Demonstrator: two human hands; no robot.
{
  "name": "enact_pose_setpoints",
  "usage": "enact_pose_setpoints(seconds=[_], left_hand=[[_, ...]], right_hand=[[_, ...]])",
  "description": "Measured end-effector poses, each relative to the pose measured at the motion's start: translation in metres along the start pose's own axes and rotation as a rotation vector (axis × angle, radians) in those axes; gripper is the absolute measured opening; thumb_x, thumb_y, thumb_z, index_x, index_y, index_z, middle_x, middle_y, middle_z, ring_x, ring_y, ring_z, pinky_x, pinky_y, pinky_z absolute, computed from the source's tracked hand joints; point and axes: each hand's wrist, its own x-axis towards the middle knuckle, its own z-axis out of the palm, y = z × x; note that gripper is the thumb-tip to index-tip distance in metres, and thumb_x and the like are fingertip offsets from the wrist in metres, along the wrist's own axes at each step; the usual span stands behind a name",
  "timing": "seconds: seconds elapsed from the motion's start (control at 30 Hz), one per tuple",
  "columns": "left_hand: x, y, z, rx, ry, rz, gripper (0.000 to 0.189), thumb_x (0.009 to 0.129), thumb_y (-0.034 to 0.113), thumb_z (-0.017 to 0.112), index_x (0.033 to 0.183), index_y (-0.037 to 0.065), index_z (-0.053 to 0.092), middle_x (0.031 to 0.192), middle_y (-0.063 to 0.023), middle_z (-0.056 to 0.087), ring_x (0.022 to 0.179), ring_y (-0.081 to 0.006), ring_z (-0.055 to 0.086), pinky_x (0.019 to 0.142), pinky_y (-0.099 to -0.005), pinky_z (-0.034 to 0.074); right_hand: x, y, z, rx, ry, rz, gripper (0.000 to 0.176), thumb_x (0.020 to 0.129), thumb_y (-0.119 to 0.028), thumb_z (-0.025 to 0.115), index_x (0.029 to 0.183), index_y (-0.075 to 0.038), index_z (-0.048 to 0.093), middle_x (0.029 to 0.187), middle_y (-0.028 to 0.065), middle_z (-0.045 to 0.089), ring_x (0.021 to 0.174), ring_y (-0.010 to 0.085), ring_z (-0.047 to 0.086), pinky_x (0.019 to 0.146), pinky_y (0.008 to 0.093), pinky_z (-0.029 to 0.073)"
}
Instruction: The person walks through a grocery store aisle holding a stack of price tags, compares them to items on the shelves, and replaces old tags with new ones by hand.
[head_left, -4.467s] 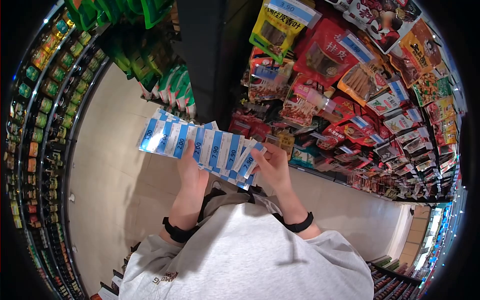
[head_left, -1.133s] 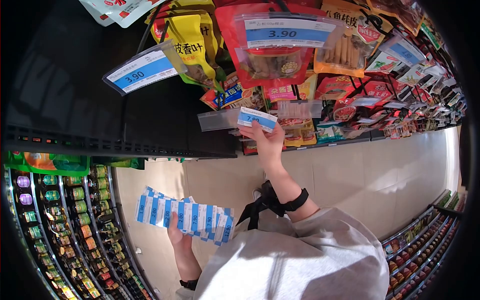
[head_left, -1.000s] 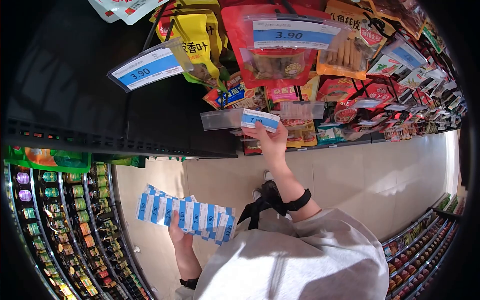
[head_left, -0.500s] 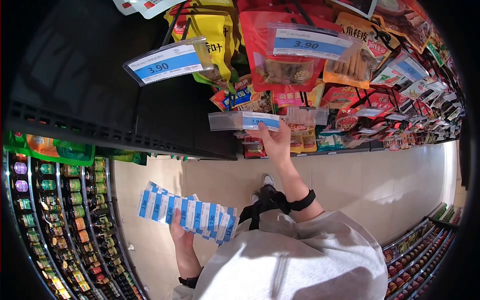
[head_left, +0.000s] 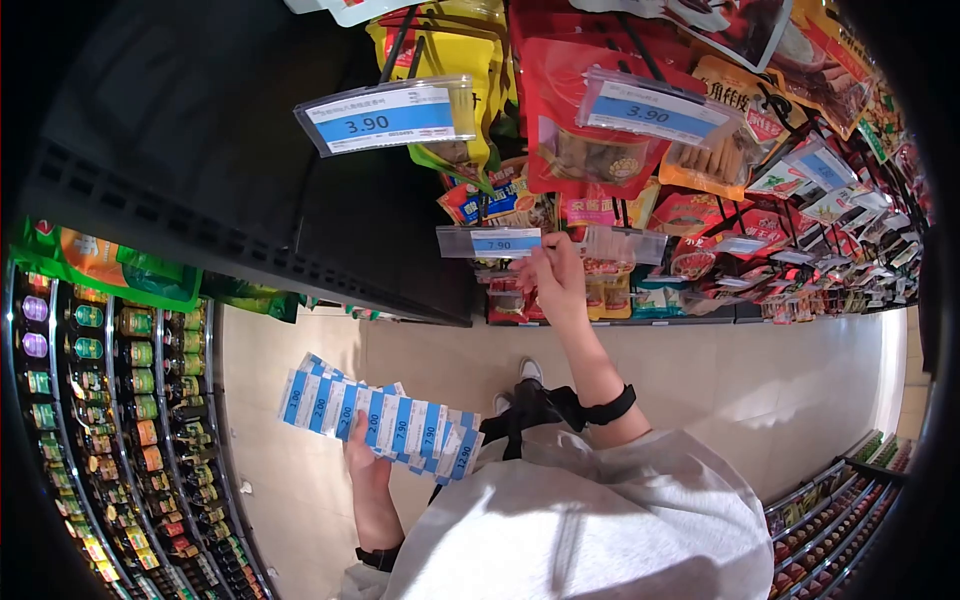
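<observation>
My left hand (head_left: 368, 458) grips a fanned row of blue-and-white price labels (head_left: 380, 422), printed with prices such as 2.00, 7.90 and 12.90. My right hand (head_left: 560, 285) is raised at a clear plastic label holder (head_left: 455, 242) under the hanging packets. A price label (head_left: 505, 243) reading 7.90 lies in that holder. The bent, parted fingers of this hand are beside the label's right end and the holder's lower edge; no item shows between them. Whether they touch the strip is hard to tell.
Above hang yellow packets (head_left: 450, 100) and a red packet (head_left: 585, 120), fronted by 3.90 tags (head_left: 390, 120) on metal hooks. A dark shelf panel (head_left: 230, 200) stands at left. Shelves of jars (head_left: 140, 400) line the lower left. Pale floor tiles (head_left: 700, 370) lie below.
My right hand has shifted right, off the face of the label, and its 7.90 price now shows whole. The label sits further left in its holder. My left hand still holds the fan.
</observation>
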Motion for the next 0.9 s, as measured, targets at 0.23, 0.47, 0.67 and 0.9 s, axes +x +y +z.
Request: enact_pose_setpoints(seconds=[0.23,0.47,0.67,0.9], left_hand=[[-0.002,-0.002,0.002,-0.011,-0.023,0.000,0.044,0.083,0.025,0.054,0.116,-0.003,0.044,0.107,-0.0116,0.055,0.098,-0.0226,0.055,0.085,-0.0356,0.044],[-0.008,-0.001,0.006,-0.020,0.008,0.012,0.044,0.083,0.025,0.054,0.116,-0.002,0.044,0.107,-0.0117,0.055,0.098,-0.0224,0.056,0.085,-0.0356,0.044],[-0.005,-0.002,0.000,-0.049,-0.011,0.004,0.043,0.084,0.024,0.052,0.118,0.000,0.042,0.108,-0.0114,0.054,0.100,-0.0229,0.054,0.086,-0.0361,0.043],[-0.005,-0.003,-0.002,-0.040,-0.018,0.008,0.043,0.086,0.020,0.049,0.123,0.003,0.037,0.114,-0.0132,0.050,0.105,-0.0252,0.051,0.089,-0.0387,0.042]], right_hand=[[0.004,0.006,0.005,0.066,0.013,0.018,0.011,0.088,-0.009,0.047,0.090,0.002,0.048,0.080,0.0099,0.061,0.068,0.0136,0.062,0.054,0.0206,0.048],[0.006,0.011,0.006,0.156,-0.018,0.083,0.018,0.087,-0.009,0.049,0.097,0.004,0.056,0.085,0.0057,0.061,0.074,0.0110,0.060,0.061,0.0210,0.049],[0.005,0.012,0.014,0.086,-0.102,-0.003,0.017,0.085,-0.007,0.052,0.098,0.003,0.057,0.087,0.0061,0.062,0.075,0.0108,0.060,0.063,0.0211,0.049],[0.006,0.007,0.014,0.178,-0.056,0.123,0.016,0.084,-0.005,0.054,0.097,0.002,0.057,0.091,0.0084,0.062,0.080,0.0129,0.061,0.064,0.0215,0.049]])
